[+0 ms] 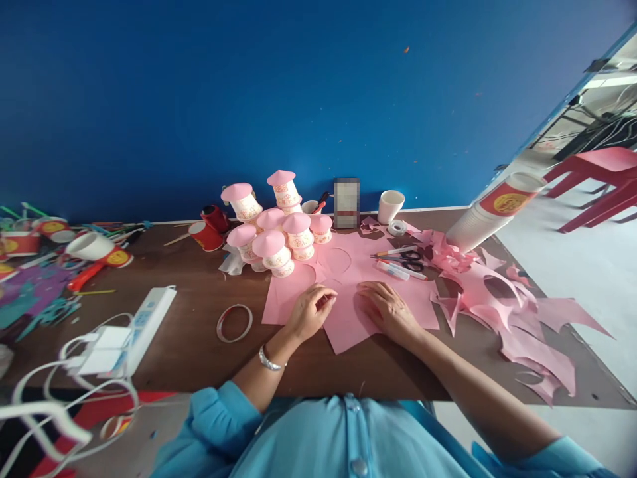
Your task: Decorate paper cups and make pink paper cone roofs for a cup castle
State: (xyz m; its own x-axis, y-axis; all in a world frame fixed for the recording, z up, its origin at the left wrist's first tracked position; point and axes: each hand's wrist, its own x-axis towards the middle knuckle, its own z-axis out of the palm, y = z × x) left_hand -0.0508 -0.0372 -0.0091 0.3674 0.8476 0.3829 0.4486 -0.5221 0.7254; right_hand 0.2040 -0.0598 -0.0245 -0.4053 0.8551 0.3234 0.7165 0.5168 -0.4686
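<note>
Pink paper sheets [348,332] lie overlapped on the table in front of me, with round outlines on them. My left hand [312,311] rests at their left part, fingers curled towards the thumb; whatever is between them, if anything, is too small to make out. Palm down on the sheet, my right hand [391,309] has its fingers stretched out and holds nothing. Beyond the hands stands a cluster of patterned paper-cup towers [271,249] with pink cone roofs. Black-handled scissors [411,257] and a white marker [392,270] lie on the paper.
Pink paper scraps [490,295] spread at the right by a tilted stack of paper cups [492,209]. A tape roll [235,323] lies left of my hands, near a white power strip [149,328] with cables. A white cup [391,206] stands against the blue wall [199,99].
</note>
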